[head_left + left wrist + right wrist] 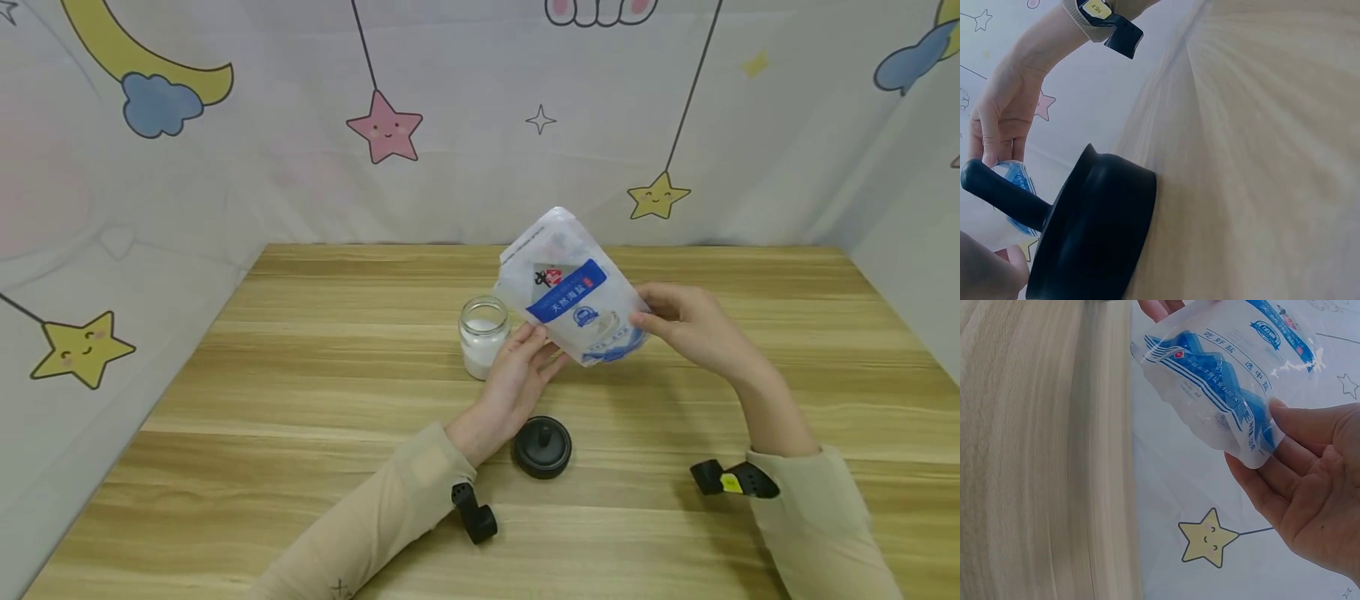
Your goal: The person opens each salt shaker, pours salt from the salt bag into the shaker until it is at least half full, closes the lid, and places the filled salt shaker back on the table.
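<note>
One bag (pixel 573 293) tilted above table (pixel 300 417), near one open jar (pixel 480 346), one black lid (pixel 542 450). Left hand (pixel 516 377) gripping bag's lower edge, right hand (pixel 693 327) pinching bottom corner. Bag reads 天然海盐, 吃好盐 选中盐.

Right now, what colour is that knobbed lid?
The lid is black, clearest in the head view.

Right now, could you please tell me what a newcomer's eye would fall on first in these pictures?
Probably the white-and-blue bag, tilted above the wooden table, with the left hand and right hand both holding it. Next come the open glass jar, just left of the bag, and the black lid, lower in the head view.
</note>
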Action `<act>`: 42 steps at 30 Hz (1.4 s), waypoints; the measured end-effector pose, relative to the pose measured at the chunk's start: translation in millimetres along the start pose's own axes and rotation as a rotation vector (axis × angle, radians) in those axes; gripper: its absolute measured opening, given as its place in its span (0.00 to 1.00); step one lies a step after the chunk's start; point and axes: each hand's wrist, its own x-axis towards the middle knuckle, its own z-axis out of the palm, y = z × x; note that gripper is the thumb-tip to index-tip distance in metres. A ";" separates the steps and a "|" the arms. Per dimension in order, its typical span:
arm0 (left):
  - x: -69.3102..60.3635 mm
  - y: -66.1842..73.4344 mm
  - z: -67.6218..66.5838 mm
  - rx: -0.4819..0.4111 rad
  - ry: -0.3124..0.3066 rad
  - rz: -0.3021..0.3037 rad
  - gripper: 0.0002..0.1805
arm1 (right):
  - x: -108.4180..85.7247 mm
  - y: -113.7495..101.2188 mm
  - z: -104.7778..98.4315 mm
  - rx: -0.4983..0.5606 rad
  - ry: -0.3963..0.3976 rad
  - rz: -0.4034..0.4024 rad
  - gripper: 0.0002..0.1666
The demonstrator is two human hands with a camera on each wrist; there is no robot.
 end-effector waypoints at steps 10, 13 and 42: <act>0.1 0.8 -0.1 0.045 -0.014 -0.010 0.21 | 0.8 3.5 -0.5 -0.004 -0.009 0.010 0.17; -0.2 1.4 0.0 0.053 -0.024 -0.011 0.22 | 1.4 4.3 -0.5 -0.012 -0.011 0.005 0.17; 5.3 2.4 3.4 0.110 -0.014 -0.064 0.22 | 5.6 15.8 0.3 -0.032 -0.051 0.035 0.20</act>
